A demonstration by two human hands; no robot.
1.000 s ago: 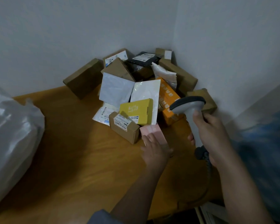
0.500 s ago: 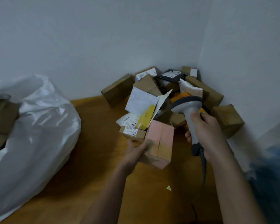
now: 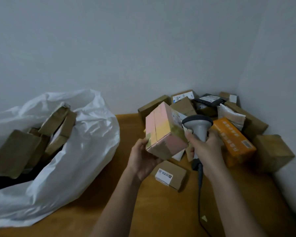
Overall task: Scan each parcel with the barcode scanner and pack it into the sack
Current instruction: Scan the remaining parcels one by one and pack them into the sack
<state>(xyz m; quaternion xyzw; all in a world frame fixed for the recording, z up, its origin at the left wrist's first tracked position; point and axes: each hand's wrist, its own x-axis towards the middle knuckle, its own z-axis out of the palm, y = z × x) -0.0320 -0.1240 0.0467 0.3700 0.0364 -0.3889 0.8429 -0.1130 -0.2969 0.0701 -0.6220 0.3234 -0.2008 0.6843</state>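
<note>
Left hand (image 3: 144, 159), centre frame, grips a pink box (image 3: 164, 132) from below, thumb on its left edge, box lifted off the table and tilted. Right hand (image 3: 206, 150) is wrapped round the handle of a grey scanner (image 3: 197, 124), head up and just right of the box; its cable (image 3: 200, 178) drops toward the lower edge.

Wooden table (image 3: 92, 218) sits in a corner of plain pale walls. White sack (image 3: 72, 151) lies open at left, brown boxes inside. Parcel pile (image 3: 237, 117) fills the right corner: orange box (image 3: 232, 141), brown boxes, a black pouch, a clear bag. Small labelled brown box (image 3: 170, 175) on the table under the hands.

Pink box's label face isn't visible; parcels behind it and the scanner are partly covered. Label text unreadable. Sack cut off at left edge.
</note>
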